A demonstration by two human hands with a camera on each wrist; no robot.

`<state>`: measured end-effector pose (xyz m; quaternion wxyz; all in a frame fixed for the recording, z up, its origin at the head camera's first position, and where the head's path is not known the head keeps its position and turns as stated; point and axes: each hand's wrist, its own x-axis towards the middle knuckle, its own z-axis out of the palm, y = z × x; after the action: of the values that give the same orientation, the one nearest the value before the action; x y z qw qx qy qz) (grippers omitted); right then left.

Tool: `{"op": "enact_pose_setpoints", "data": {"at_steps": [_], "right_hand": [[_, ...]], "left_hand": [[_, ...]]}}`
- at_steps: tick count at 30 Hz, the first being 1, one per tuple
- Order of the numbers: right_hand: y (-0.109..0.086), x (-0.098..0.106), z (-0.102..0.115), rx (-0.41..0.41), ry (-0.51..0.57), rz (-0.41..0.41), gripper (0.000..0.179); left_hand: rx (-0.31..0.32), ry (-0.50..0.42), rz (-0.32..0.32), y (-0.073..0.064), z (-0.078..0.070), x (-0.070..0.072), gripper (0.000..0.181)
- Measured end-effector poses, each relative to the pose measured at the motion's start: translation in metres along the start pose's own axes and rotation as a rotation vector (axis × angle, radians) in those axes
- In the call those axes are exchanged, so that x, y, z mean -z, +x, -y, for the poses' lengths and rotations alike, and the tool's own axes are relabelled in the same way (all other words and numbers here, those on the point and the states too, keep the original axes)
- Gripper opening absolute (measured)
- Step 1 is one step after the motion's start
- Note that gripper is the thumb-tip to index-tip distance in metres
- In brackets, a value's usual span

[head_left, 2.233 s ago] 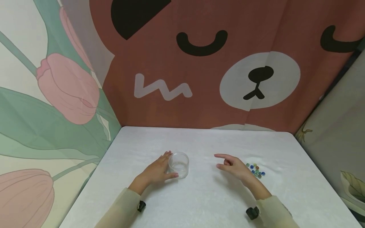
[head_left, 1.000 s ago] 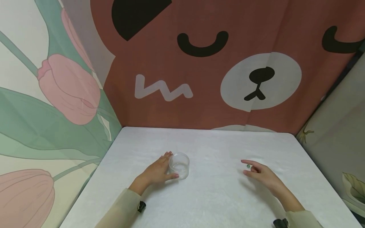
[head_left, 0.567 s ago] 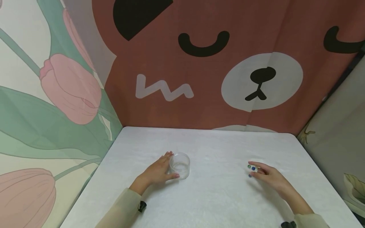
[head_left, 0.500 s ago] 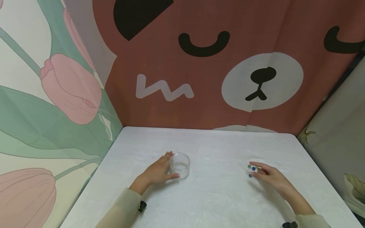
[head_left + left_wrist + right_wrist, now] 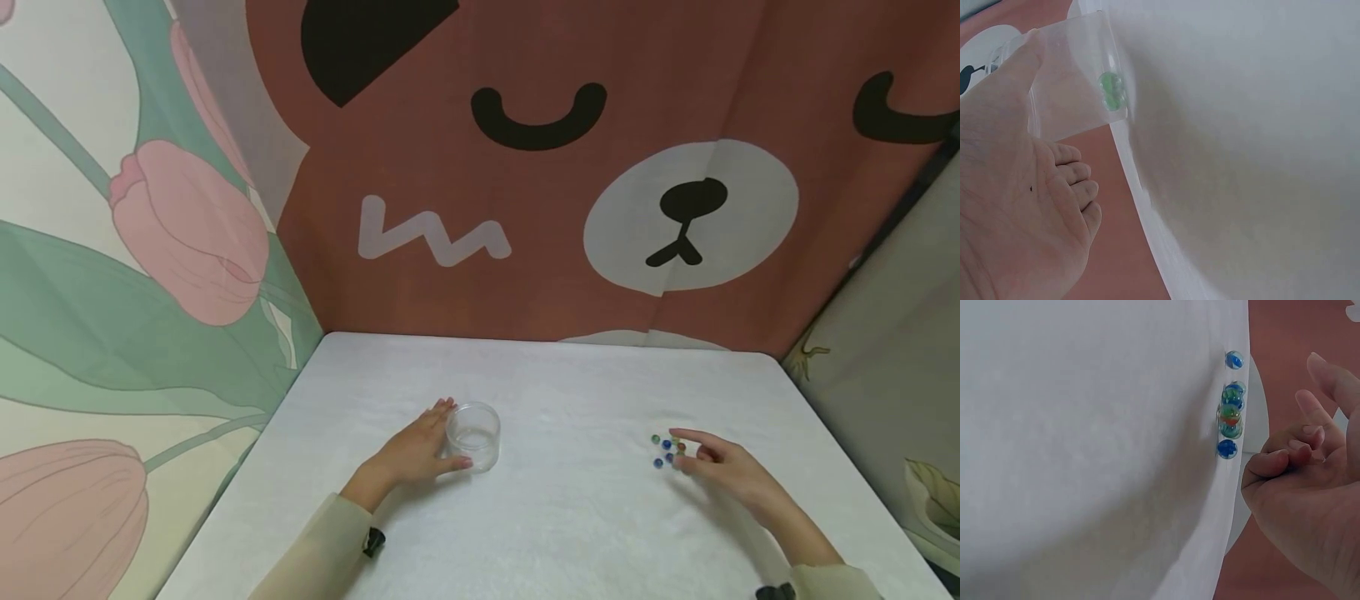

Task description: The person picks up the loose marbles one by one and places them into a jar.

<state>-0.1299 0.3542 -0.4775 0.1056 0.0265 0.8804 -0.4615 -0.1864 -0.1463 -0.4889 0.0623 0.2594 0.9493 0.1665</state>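
A small clear round cup point(image 5: 472, 435) stands on the white table point(image 5: 555, 533), left of centre. My left hand point(image 5: 420, 446) cradles it, thumb in front and fingers behind. In the left wrist view the cup point(image 5: 1072, 81) has one green marble point(image 5: 1112, 91) inside, against its bottom. Several blue and green glass marbles point(image 5: 666, 449) lie in a small cluster on the right. My right hand point(image 5: 701, 457) hovers just right of them with index finger and thumb reaching out, holding nothing. In the right wrist view the marbles point(image 5: 1229, 412) sit in a row just clear of the loosely curled fingers point(image 5: 1285, 459).
Printed cloth walls enclose the table: a tulip pattern point(image 5: 150, 250) on the left, a brown bear face point(image 5: 600, 192) at the back, and a pale panel point(image 5: 885, 333) on the right. The table's near edge runs below my sleeves.
My right hand swung from the table's centre rightwards onto the marbles, then drew back slightly, uncovering more of them. The left hand and the cup have stayed put.
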Motion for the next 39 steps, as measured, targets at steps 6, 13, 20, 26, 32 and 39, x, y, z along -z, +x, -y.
{"op": "enact_pose_setpoints", "data": {"at_steps": [6,13,20,26,32,39], "right_hand": [[0.001,0.005,-0.007,0.008,-0.008,0.005,0.063],[0.005,0.008,-0.015,-0.029,-0.038,0.015,0.066],[0.007,0.015,-0.021,-0.034,-0.091,0.023,0.066],[0.01,0.02,-0.026,-0.078,-0.112,0.043,0.068],[0.014,0.021,-0.033,-0.115,-0.115,0.042,0.069],[0.014,0.023,-0.033,-0.125,-0.133,0.051,0.067]], "left_hand": [[-0.001,-0.006,-0.005,0.0,0.0,-0.001,0.105],[-0.006,-0.012,-0.005,0.0,0.001,-0.002,0.105],[-0.012,-0.016,-0.013,0.0,0.002,-0.002,0.105],[-0.016,-0.012,-0.008,0.0,0.002,-0.001,0.105],[-0.012,-0.022,-0.012,0.001,0.002,-0.002,0.104],[-0.009,-0.022,-0.014,0.001,0.001,-0.001,0.104]]}}
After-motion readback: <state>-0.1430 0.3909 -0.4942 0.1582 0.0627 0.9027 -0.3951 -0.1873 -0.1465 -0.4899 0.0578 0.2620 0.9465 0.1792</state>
